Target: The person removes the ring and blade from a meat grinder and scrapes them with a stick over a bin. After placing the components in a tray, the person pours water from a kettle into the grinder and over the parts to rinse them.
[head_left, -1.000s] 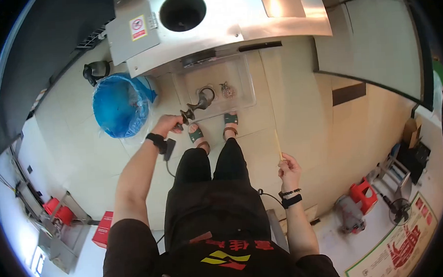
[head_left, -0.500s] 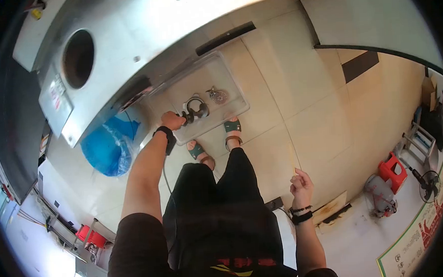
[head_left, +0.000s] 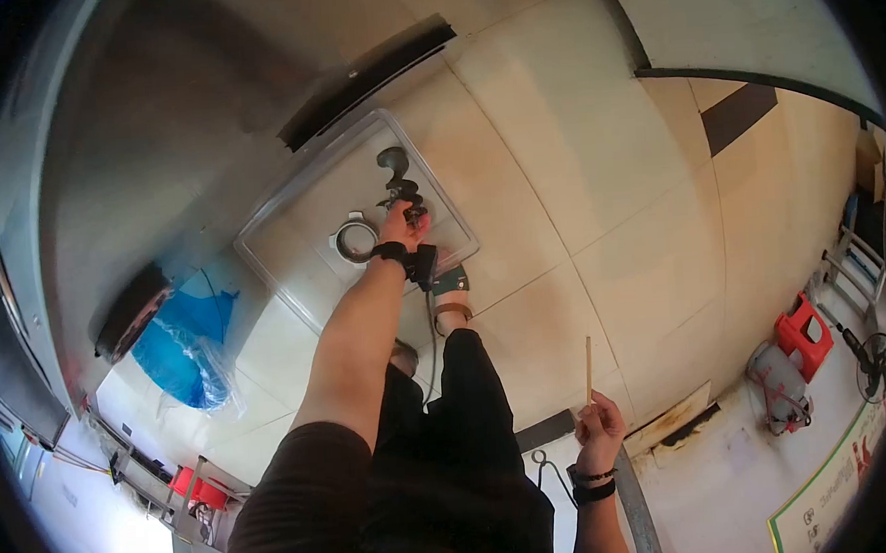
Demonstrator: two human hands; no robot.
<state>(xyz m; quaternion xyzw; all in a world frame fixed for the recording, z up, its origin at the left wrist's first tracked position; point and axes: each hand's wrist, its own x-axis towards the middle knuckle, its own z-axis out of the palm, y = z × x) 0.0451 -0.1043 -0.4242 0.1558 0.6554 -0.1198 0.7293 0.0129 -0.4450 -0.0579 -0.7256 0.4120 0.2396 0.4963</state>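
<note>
My left hand (head_left: 406,225) is inside the clear plastic bin (head_left: 459,201), closed around the lower end of a dark metal auger (head_left: 395,164). A metal ring (head_left: 355,238) lies on the bin's bottom, just left of that hand. The small metal parts under my left fingers are mostly hidden. My right hand (head_left: 600,434), held out over the floor at the lower right, pinches a thin yellowish stick (head_left: 589,369) that points upward.
A large metal appliance (head_left: 184,120) rises at the upper left. Beside it on the floor is a blue plastic bag (head_left: 181,340). On the right are a red stool (head_left: 805,336), a grey container (head_left: 775,384) and a black fan (head_left: 875,364). My sandalled foot (head_left: 452,301) touches the bin's near side.
My left hand has moved right within the bin with the auger, which now points up and away from the ring. The view has shifted, and the appliance's top with its round opening has left the picture.
</note>
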